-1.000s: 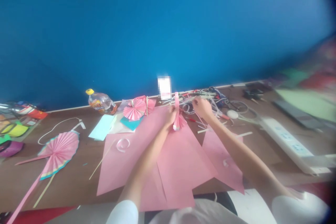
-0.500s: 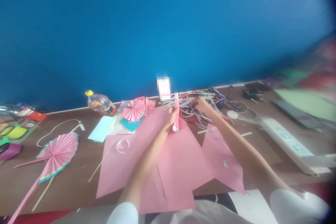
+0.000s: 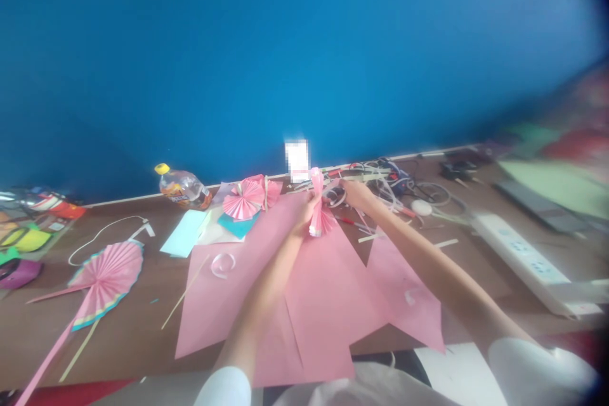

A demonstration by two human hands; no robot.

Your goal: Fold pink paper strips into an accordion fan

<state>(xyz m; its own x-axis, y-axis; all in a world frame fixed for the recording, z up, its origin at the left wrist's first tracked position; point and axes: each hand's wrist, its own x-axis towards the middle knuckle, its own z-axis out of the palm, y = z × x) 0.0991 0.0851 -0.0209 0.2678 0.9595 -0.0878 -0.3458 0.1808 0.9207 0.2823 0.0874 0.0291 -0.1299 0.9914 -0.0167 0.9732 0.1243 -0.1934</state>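
Note:
My left hand (image 3: 308, 208) is closed around the middle of a pleated pink paper fan (image 3: 322, 222), whose folds spread at the lower end. The fan is upright above large pink paper sheets (image 3: 328, 292). My right hand (image 3: 358, 195) is just to the right of the fan, its fingers pinched together. A thin pale strip seems to lie between the hands, but blur hides whether the right fingers grip it. Behind them is a tangle of pale strips and cords (image 3: 380, 181).
At left lies a finished-looking pink fan (image 3: 107, 279) with blue edging. A yellow-capped bottle (image 3: 184, 189), pink rosettes (image 3: 243, 199) and light blue paper (image 3: 183, 235) sit further back. On the right are a white power strip (image 3: 518, 250) and a dark flat device (image 3: 537, 206). A blue wall (image 3: 285, 63) stands behind.
My right hand has moved left and slightly down, closer to the pleated fan. The fan has shifted slightly left in my left hand, and its folds are turned a little.

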